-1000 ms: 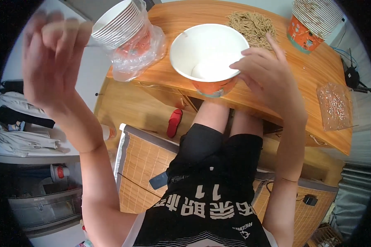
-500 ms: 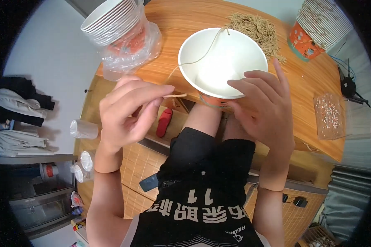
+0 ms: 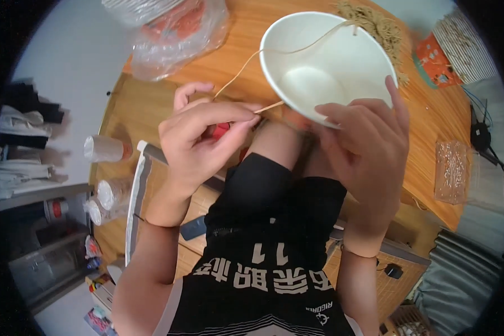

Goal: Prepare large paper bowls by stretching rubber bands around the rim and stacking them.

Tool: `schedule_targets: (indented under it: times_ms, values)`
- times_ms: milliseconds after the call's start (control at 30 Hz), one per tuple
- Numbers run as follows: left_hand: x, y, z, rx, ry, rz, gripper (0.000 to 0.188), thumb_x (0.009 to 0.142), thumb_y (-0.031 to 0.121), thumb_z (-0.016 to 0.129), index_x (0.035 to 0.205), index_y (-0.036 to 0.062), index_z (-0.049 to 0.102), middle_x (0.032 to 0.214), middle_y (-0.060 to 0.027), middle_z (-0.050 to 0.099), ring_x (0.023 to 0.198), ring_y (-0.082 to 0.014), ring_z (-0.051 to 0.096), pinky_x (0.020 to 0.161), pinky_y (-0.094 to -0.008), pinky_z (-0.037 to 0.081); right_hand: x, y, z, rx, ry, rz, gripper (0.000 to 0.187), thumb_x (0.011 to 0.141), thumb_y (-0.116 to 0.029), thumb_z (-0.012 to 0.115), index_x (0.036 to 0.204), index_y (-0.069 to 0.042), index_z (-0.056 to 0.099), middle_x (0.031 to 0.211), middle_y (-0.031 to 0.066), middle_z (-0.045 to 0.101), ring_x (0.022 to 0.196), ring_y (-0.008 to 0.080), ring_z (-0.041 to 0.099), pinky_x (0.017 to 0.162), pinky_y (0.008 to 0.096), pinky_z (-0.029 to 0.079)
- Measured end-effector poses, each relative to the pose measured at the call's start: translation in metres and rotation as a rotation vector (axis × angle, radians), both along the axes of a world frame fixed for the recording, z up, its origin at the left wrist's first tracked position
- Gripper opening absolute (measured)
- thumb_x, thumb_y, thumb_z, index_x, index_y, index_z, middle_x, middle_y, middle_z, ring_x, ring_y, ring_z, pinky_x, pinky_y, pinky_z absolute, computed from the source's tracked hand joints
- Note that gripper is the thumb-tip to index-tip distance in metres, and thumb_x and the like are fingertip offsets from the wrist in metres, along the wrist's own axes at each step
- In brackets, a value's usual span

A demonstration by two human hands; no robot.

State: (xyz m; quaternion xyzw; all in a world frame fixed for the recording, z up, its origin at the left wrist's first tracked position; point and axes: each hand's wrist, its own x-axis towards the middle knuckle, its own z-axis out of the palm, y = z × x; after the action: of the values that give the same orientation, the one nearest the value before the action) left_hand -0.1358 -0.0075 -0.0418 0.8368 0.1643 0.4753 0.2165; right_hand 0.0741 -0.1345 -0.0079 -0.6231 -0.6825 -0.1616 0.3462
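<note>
A white-lined paper bucket (image 3: 347, 67), orange outside, is tilted at the table's near edge above my lap. My right hand (image 3: 369, 148) grips its near rim, thumb outside and fingers over the edge. One thin tan cord (image 3: 242, 67) passes through the far rim, crosses the opening and loops down to my left hand (image 3: 204, 134). That hand is closed in a pinch between thumb and index finger. The cord's stiff-looking tip sticks out toward the bucket's left wall and appears to reach it; whether it touches is unclear.
Behind the bucket lies a pile of tan cords (image 3: 378, 31). Stacked buckets in clear plastic (image 3: 176, 39) stand far left, and another stack (image 3: 462, 53) with cords far right. A clear box of small pieces (image 3: 452, 173) sits at the right edge. A phone (image 3: 193, 228) lies below.
My left hand has moved right, bringing the cord tip close to the bucket's left wall. The bucket has tilted further in my right hand's grip. The whole view has shifted.
</note>
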Motion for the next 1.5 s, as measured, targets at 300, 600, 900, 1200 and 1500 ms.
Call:
schedule_targets:
  times_ms: [300,600,900,1200,1500]
  values:
    - [0.006,-0.005,-0.002,0.032,-0.062,0.100,0.016,0.072,0.003,0.083,0.081,0.0140,0.076,0.079,0.0063,0.075,0.054,-0.0061,0.057,0.093,-0.0328,0.044,-0.020,0.017,0.005,-0.006,0.034,-0.021,0.007,0.081,-0.007,0.077,0.083,-0.005,0.071,0.074,0.0044,0.067,0.067,0.0180,0.063,0.110,0.0468,0.042]
    - [0.006,-0.004,-0.002,0.061,-0.022,0.152,0.015,0.072,0.006,0.081,0.081,0.0159,0.074,0.075,0.0062,0.073,0.065,-0.0082,0.068,0.094,-0.0316,0.043,-0.024,0.021,0.003,0.015,0.036,-0.051,0.008,0.082,-0.008,0.077,0.082,-0.004,0.071,0.071,0.0034,0.065,0.062,0.0151,0.061,0.109,0.0468,0.043]
    - [0.015,-0.004,-0.002,0.086,0.035,0.155,0.013,0.074,0.010,0.080,0.081,0.0177,0.073,0.071,0.0065,0.071,0.068,-0.0089,0.068,0.092,-0.0320,0.043,-0.022,0.018,0.006,-0.063,-0.006,-0.021,0.008,0.082,-0.009,0.077,0.083,-0.004,0.070,0.075,0.0044,0.068,0.071,0.0188,0.064,0.108,0.0458,0.042]
    - [0.021,-0.003,-0.009,0.183,0.002,0.197,0.013,0.072,0.013,0.081,0.081,0.0197,0.074,0.066,0.0068,0.066,0.061,-0.0099,0.062,0.091,-0.0337,0.043,0.004,0.035,0.033,-0.237,-0.090,0.063,0.024,0.096,-0.021,0.061,0.096,0.000,0.073,0.092,0.0103,0.073,0.089,0.0264,0.066,0.091,0.0384,0.047]
    - [0.024,-0.005,-0.014,0.184,-0.032,0.227,0.014,0.073,0.015,0.081,0.082,0.0196,0.072,0.073,0.0072,0.069,0.064,-0.0119,0.063,0.093,-0.0361,0.044,0.004,0.062,0.052,-0.798,0.303,0.235,0.019,0.096,-0.016,0.065,0.099,0.003,0.071,0.090,0.0051,0.072,0.092,0.0111,0.063,0.081,0.0272,0.050]
